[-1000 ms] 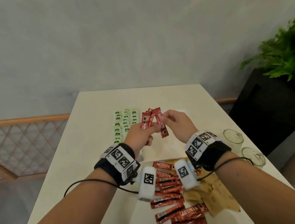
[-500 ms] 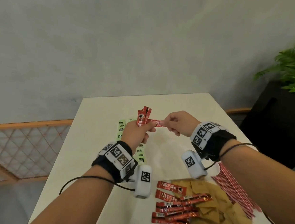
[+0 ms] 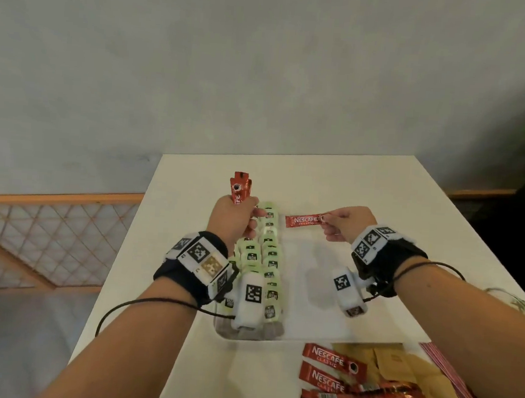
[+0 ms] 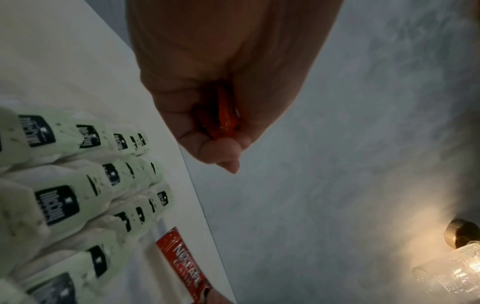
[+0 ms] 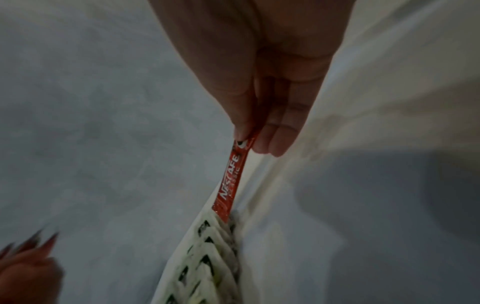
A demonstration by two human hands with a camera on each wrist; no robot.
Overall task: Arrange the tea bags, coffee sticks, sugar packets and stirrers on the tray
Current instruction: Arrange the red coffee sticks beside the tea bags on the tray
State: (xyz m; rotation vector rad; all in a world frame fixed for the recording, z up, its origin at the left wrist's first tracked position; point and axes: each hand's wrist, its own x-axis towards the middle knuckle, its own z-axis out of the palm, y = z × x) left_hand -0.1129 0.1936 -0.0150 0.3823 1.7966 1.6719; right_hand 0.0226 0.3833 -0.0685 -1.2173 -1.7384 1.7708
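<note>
My left hand grips a small upright bunch of red coffee sticks, seen in the fist as coffee sticks from the wrist. My right hand pinches one end of a single red coffee stick, which lies flat over the far end of the white tray. The same stick hangs from my right fingers beside the tea bags. Rows of pale green tea bags fill the tray's left side, also tea bags.
Near the table's front edge lie loose red coffee sticks, brown sugar packets and a bundle of red-striped stirrers. The white table ends at a grey wall. A wooden lattice rail stands at the left.
My hands have drawn apart: the right hand pulled one coffee stick out of the left hand's bunch and lowered it over the tray. The head view tilted down onto the tray.
</note>
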